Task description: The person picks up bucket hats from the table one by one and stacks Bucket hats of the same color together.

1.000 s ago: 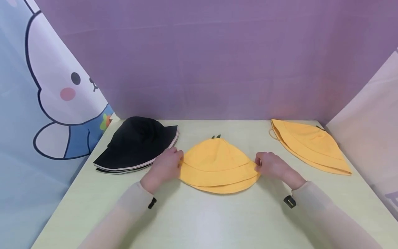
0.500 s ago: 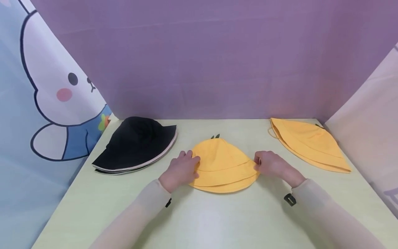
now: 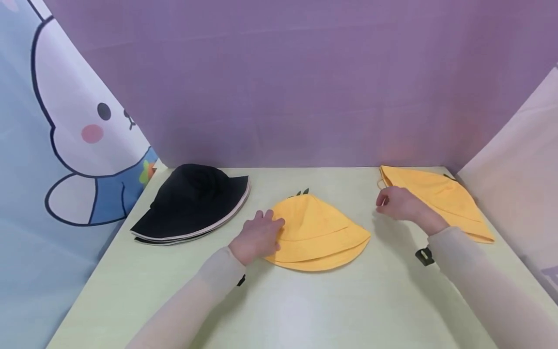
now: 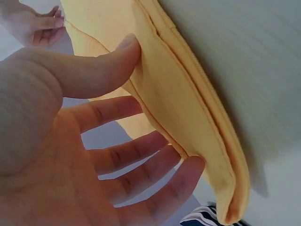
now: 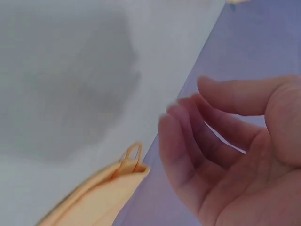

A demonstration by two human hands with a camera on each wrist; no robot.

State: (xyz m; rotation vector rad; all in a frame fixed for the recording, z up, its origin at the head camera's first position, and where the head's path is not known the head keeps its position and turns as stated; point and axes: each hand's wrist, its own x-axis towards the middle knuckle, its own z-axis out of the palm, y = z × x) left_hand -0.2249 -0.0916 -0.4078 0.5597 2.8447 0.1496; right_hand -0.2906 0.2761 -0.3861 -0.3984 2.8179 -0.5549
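Observation:
A folded yellow bucket hat [image 3: 314,237] with small green leaves at its top lies mid-table. My left hand [image 3: 259,237] rests on its left side, fingers spread. In the left wrist view, the thumb lies on the yellow cloth and the fingertips touch along the hat's edge; nothing is gripped. My right hand [image 3: 398,203], loosely curled and holding nothing, is near the second yellow hat [image 3: 444,198] at the back right. That hat is folded too, with a thin loop at its corner, and the hand and sleeve hide part of it.
Black bucket hats [image 3: 192,203] with pale brim edges lie stacked at the back left. A purple cloth [image 3: 279,87] hangs behind the table [image 3: 287,310]. Printed cloth with a rabbit [image 3: 83,121] hangs at the left, pale cloth [image 3: 527,169] at the right.
My left hand has moved right from the middle hat's left edge onto its side, fingers spreading. My right hand has let go of that hat's right edge and moved right and back.

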